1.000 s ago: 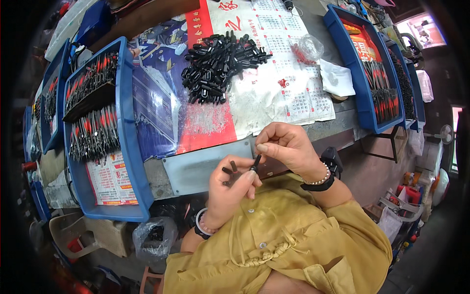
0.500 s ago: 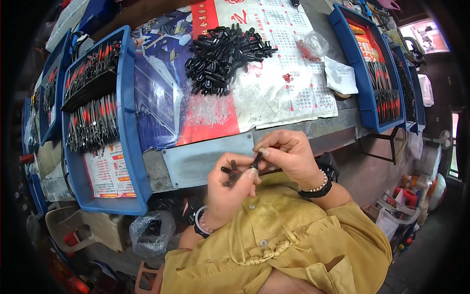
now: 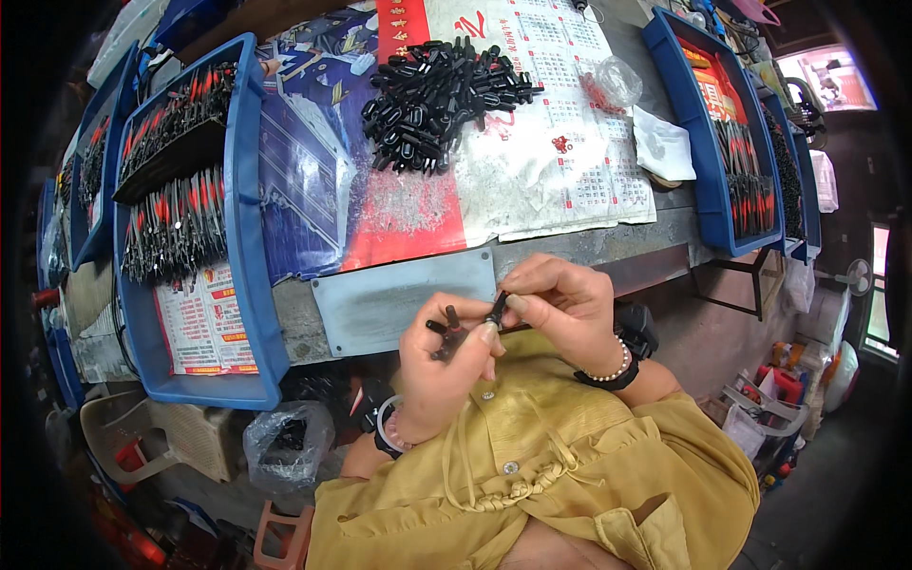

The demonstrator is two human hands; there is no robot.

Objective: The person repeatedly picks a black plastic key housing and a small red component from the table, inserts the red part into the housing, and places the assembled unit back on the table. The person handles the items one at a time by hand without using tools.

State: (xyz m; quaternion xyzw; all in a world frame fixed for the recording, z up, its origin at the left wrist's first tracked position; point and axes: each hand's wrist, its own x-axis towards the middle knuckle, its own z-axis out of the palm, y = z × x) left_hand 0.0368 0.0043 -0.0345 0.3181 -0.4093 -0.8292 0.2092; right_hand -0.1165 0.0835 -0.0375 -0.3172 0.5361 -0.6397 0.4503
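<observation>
Both hands meet over the near edge of the bench, around one small black plastic part (image 3: 499,305) with a narrow stem. My left hand (image 3: 439,366) is closed: thumb and fingers pinch the lower end of that part, and more black stems (image 3: 450,316) stick out from the curled fingers. Thumb and fingertips of my right hand (image 3: 567,306) pinch its upper end. A heap of similar black parts (image 3: 427,109) lies farther up on the paper-covered bench. Beneath my hands' left side is a pale metal plate (image 3: 389,299). Finger contact hides much of the held part.
Blue trays (image 3: 271,313) of black and red pieces stand at left; another blue tray (image 3: 714,214) is at right. Small red rings (image 3: 562,144), a clear plastic bag (image 3: 619,81) and a white cloth (image 3: 663,147) lie on the bench. A beige stool (image 3: 204,442) sits below left.
The view has shifted slightly. Both hands keep their pinch on the black part, and the fingers of my right hand have changed position only a little.
</observation>
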